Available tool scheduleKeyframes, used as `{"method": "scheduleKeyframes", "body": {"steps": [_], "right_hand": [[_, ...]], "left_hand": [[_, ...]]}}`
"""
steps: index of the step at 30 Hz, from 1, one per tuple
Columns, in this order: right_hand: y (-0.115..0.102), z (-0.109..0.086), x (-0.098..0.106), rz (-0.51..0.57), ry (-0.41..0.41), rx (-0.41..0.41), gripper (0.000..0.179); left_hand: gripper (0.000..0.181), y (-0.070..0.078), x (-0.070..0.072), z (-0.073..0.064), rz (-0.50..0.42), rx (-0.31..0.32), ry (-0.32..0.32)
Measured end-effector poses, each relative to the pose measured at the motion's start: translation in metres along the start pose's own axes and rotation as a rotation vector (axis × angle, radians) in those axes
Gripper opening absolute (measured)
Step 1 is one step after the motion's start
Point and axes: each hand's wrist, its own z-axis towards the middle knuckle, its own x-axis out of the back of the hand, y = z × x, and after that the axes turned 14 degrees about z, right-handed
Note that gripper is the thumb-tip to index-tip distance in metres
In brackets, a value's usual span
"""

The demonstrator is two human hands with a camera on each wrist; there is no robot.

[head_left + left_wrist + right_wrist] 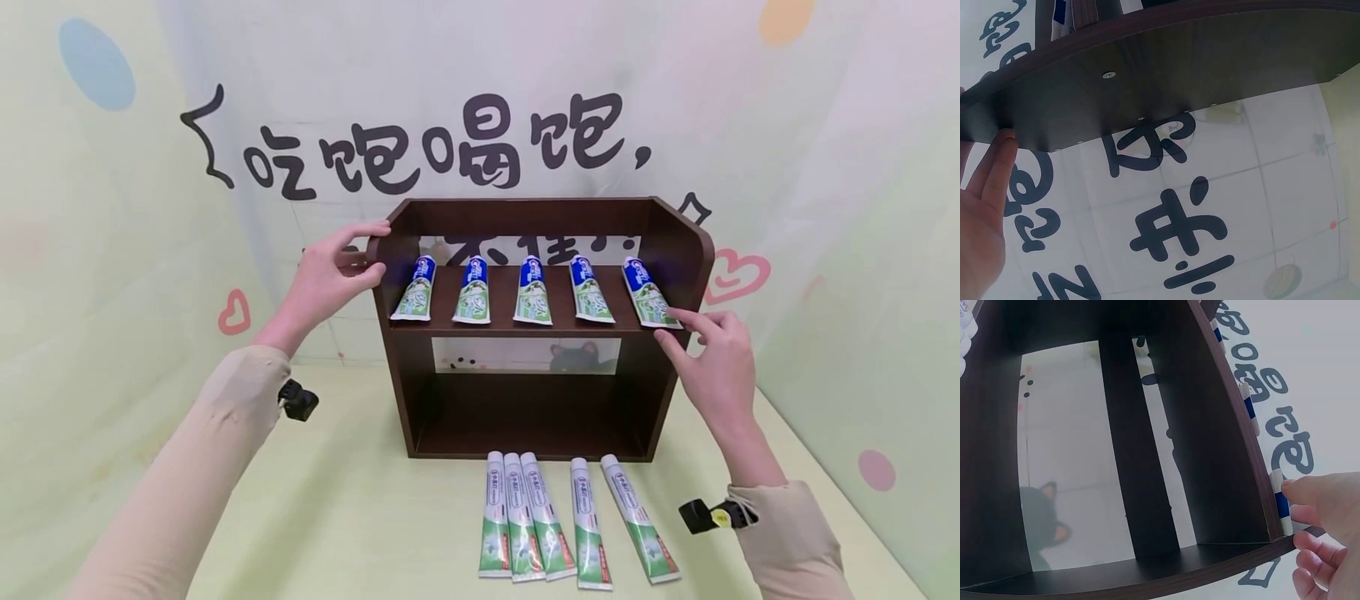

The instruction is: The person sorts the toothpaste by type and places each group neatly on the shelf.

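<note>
A dark brown two-level shelf (517, 392) stands against the back wall. Several blue-and-green toothpaste tubes (533, 292) lean in a row on its upper board, crimped ends toward me. At the left side panel, my left hand (330, 271) holds the shelf's edge; in the left wrist view its straight fingers (999, 162) press the panel's outer face. My right hand (716, 358) pinches the lower end of the rightmost toothpaste tube (647, 290), thumb below and index finger on top. That tube's end (1280, 503) shows beside the fingertips in the right wrist view.
In front of the shelf, several white-and-green toothpaste tubes (592, 525) lie on the pale table (360, 508), three of them close together at the left. A printed curtain with large black characters (491, 142) hangs behind.
</note>
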Motion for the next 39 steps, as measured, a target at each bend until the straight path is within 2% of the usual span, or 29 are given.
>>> {"method": "scheduleKeyframes", "body": {"steps": [17,30,39], "right_hand": [[0.005,-0.014,0.005,0.067,-0.011,0.134,0.037],[0.008,-0.024,0.007,0.072,-0.060,0.133,0.039],[0.008,-0.028,0.009,0.069,-0.075,0.150,0.041]], "left_hand": [[0.044,0.001,0.000,-0.001,0.006,0.014,0.002],[0.044,-0.004,-0.001,0.000,0.013,-0.012,0.014],[0.044,-0.005,-0.002,0.000,0.015,-0.004,0.012]]}}
